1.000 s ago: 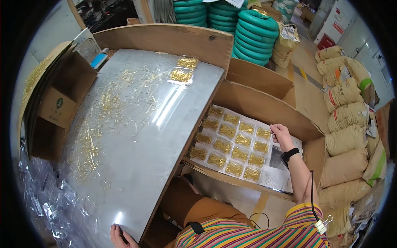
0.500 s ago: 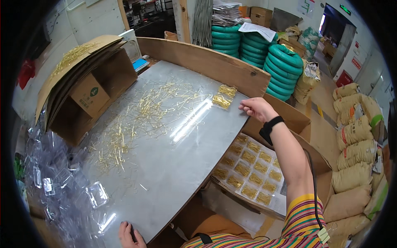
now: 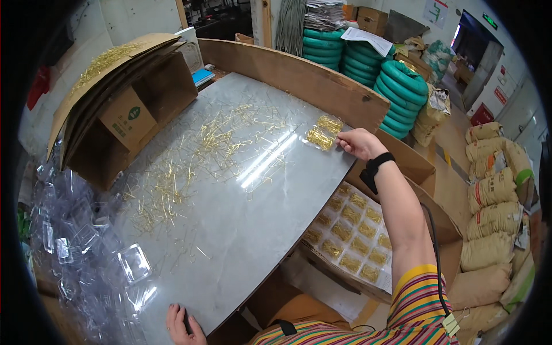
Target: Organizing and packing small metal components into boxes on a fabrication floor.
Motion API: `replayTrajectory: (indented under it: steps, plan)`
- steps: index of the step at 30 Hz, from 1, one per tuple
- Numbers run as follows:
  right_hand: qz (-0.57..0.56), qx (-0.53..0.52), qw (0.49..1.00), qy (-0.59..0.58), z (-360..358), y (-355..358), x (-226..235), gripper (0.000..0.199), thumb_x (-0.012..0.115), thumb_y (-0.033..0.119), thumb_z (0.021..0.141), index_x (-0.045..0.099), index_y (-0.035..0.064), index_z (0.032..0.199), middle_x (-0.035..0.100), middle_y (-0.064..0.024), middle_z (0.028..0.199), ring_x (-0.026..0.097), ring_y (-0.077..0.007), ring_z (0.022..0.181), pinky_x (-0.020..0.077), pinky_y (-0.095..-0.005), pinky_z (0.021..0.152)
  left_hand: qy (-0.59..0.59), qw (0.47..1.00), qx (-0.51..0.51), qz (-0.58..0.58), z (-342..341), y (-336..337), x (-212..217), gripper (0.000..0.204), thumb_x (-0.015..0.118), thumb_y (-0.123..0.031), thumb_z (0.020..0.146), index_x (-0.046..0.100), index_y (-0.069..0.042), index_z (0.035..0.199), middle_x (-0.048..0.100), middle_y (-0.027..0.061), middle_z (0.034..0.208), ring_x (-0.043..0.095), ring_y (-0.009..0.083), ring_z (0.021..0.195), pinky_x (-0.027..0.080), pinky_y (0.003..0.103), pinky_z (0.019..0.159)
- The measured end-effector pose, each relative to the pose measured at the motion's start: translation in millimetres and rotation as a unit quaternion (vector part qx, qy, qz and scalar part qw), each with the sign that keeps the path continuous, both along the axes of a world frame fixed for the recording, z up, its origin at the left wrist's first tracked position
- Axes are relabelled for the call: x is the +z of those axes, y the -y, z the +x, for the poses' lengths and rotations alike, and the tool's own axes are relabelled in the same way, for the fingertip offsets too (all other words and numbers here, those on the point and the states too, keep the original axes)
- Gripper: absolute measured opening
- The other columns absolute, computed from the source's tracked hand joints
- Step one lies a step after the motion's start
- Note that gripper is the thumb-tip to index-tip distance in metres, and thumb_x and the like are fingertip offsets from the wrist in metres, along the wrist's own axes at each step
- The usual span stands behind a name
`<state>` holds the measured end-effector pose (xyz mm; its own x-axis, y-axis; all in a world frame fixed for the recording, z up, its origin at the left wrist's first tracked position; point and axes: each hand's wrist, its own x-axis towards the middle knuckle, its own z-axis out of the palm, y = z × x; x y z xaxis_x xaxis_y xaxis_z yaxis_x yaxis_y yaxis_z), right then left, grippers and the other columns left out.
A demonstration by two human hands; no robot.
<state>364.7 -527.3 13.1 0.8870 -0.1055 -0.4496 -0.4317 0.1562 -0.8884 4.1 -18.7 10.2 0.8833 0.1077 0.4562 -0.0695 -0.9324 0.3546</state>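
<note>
My right hand (image 3: 361, 144) is at the table's far right edge, fingers pinched on the near edge of a small clear plastic box (image 3: 321, 139) packed with gold wire hooks. Just behind that box lies a second filled one (image 3: 330, 123). My left hand (image 3: 185, 326) lies on the tabletop at the near edge, fingers apart, holding nothing. Loose gold wire hooks (image 3: 215, 138) are scattered over the grey table (image 3: 247, 230), thickest from its middle to its left side.
Clear plastic boxes (image 3: 80, 259) heap along the left. An open cardboard box (image 3: 167, 86) stands far left, more hooks (image 3: 106, 64) on top. Below the right edge, a carton holds rows of filled boxes (image 3: 359, 246). A wooden board (image 3: 293, 72) borders the far side; sacks (image 3: 491, 192) stack right.
My right hand has moved left to the filled box, and its fingers now meet the box's edge. My left hand stays in place. The whole view has shifted slightly.
</note>
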Motion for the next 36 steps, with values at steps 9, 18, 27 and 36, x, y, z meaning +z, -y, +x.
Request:
replayTrajectory:
  steps: [9,18,27,36]
  plan:
    - [0.014,0.055,0.997,0.06,-95.4,31.7,-3.3,0.014,0.057,0.016,0.099,0.062,0.0064,0.09,0.064,-0.0007,0.082,0.056,-0.0048,0.062,0.0453,-0.0165,0.046,-0.005,1.0,0.005,0.003,1.3,2.3,-1.2,0.024,0.062,-0.004,0.091,0.066,0.004,0.113,0.064,0.0232,0.119,0.059,0.0392,0.112,0.046,0.045,0.099]
    - [0.071,0.084,0.994,0.029,-256.0,112.9,-54.9,0.014,0.055,0.021,0.102,0.056,0.0087,0.095,0.063,-0.0024,0.08,0.058,-0.0078,0.059,0.0437,-0.0191,0.048,-0.029,0.999,0.002,0.018,-1.1,5.7,-2.9,0.024,0.06,-0.006,0.095,0.066,0.007,0.114,0.065,0.0234,0.118,0.06,0.0383,0.111,0.046,0.044,0.1]
    - [0.052,0.002,0.982,-0.18,-454.1,186.1,-143.7,0.014,0.059,0.022,0.1,0.055,0.0094,0.096,0.067,-0.001,0.09,0.066,-0.0085,0.069,0.0501,-0.0201,0.054,-0.025,0.998,-0.005,0.059,2.1,11.8,-2.4,0.027,0.059,-0.012,0.097,0.066,0.007,0.114,0.066,0.0248,0.116,0.061,0.0385,0.109,0.047,0.043,0.099]
    - [0.1,0.02,0.952,-0.287,-465.0,164.6,-181.9,0.015,0.054,0.016,0.102,0.05,0.003,0.098,0.067,-0.0115,0.096,0.072,-0.0205,0.087,0.0621,-0.0285,0.075,-0.041,0.997,0.007,0.071,2.9,12.7,-3.0,0.029,0.057,-0.014,0.098,0.066,0.007,0.116,0.066,0.0245,0.116,0.062,0.0379,0.108,0.048,0.042,0.099]
